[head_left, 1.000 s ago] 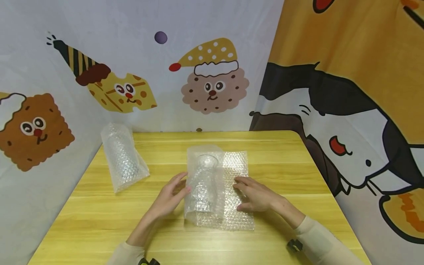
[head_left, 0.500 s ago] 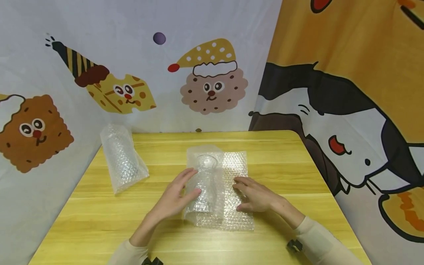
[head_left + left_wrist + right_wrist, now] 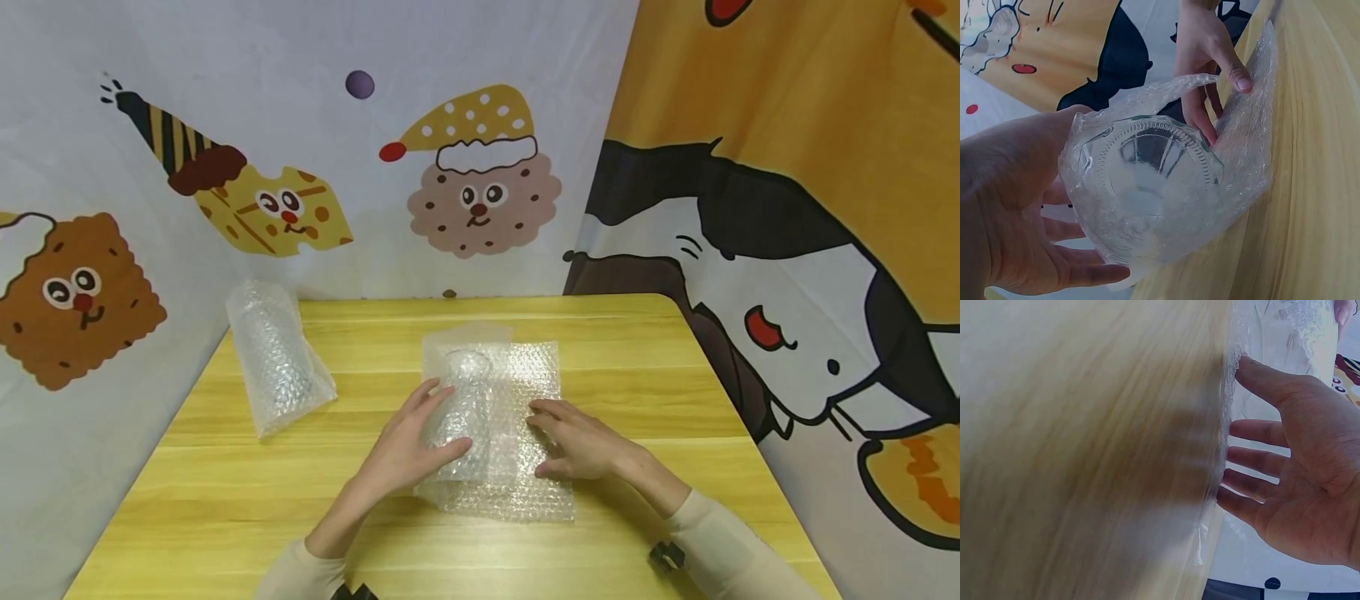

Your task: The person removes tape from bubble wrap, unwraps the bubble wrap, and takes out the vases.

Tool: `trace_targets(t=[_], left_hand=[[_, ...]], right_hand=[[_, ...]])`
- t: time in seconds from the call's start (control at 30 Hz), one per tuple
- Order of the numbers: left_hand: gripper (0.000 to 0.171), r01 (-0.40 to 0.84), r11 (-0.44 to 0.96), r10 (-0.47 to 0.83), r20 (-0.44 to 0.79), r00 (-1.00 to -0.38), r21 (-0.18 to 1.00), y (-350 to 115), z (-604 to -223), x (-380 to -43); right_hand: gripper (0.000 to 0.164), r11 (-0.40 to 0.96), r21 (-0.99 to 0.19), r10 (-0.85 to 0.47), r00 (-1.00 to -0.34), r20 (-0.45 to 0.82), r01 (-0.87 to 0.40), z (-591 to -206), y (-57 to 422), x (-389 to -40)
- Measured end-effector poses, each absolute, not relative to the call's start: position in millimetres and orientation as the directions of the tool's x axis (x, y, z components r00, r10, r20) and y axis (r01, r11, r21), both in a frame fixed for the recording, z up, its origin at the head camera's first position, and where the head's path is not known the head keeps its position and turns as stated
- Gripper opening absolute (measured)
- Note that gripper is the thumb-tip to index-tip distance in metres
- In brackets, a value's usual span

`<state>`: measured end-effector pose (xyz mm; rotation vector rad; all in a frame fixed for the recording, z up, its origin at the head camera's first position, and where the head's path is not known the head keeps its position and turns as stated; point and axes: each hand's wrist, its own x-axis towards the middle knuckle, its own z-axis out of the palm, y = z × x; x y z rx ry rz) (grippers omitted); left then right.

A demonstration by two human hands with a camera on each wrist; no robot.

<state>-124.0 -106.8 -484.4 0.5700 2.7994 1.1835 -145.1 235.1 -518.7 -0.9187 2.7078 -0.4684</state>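
Note:
A clear drinking glass (image 3: 468, 412) lies on its side on the wooden table, wrapped in bubble wrap (image 3: 534, 375) whose flat part spreads to the right. The left wrist view shows the glass's faceted round base (image 3: 1147, 164) facing out of the wrap's near end. My left hand (image 3: 405, 442) rests along the left side of the bundle, fingers extended and spread, thumb over its top. With fingertips down, my right hand (image 3: 583, 442) presses the flat sheet near its right edge. In the right wrist view the right hand's fingers (image 3: 1254, 456) reach the sheet just above the tabletop.
Another bubble-wrapped bundle (image 3: 276, 358) lies at the table's back left corner. The wooden table (image 3: 637, 367) meets a white cartoon-printed cloth (image 3: 300, 50) at the back, with an orange cartoon cloth (image 3: 682, 75) on the right.
My left hand has moved right, from the bundle's left edge to over its side. The wrap's upper flap has shifted slightly right over the flat sheet. The right hand has stayed in place.

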Motion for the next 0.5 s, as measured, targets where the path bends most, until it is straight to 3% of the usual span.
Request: trace_targets(t=[0.5], left_hand=[[0.083, 0.3, 0.616, 0.381, 0.058, -0.923, 0.728, -120, -487, -128]], right_hand=[[0.09, 0.753, -0.381, -0.62, -0.772, -0.137, -0.537, -518, 234, -147]])
